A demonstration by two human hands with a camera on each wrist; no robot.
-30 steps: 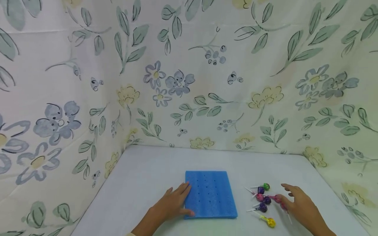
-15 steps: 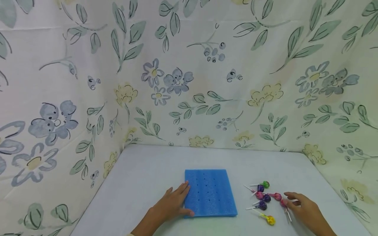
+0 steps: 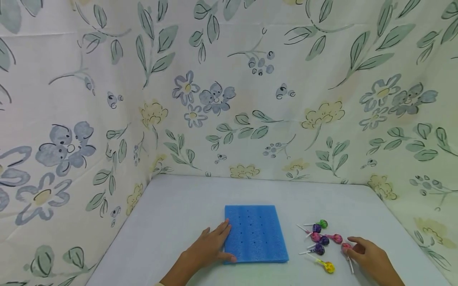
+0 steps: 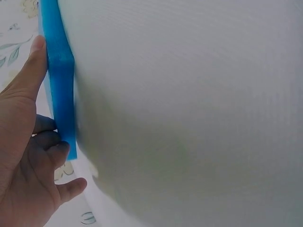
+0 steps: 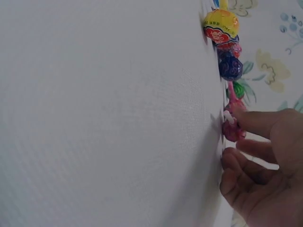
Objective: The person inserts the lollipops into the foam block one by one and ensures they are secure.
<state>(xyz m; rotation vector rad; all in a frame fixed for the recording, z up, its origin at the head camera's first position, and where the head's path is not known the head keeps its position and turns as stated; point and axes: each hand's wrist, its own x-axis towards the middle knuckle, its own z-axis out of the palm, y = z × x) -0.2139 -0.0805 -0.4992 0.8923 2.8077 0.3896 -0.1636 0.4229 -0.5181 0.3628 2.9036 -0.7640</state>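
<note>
A blue foam block (image 3: pixel 255 234) with rows of small holes lies flat on the white table. My left hand (image 3: pixel 209 246) rests along its left side, fingers fairly straight, thumb over the near left corner. In the left wrist view, the left hand (image 4: pixel 28 137) touches the edge of the blue foam (image 4: pixel 64 94). To the right, my right hand (image 3: pixel 370 256) pinches the head of a pink lollipop (image 3: pixel 346 248) between thumb and index finger, its white stick pointing towards me. The right wrist view shows this pink lollipop (image 5: pixel 233 131) at the fingertips, low against the table.
Beside the right hand lie several lollipops: a green one (image 3: pixel 323 223), purple ones (image 3: pixel 319 249), other pink ones (image 3: pixel 337 238) and a yellow one (image 3: pixel 328 267). The white table (image 3: pixel 179 206) meets a floral cloth (image 3: pixel 229 119) behind and at the sides.
My right hand has drawn back slightly towards me and to the right, from over the pink lollipops onto the nearest one, which has shifted a little. The left hand and foam stay put.
</note>
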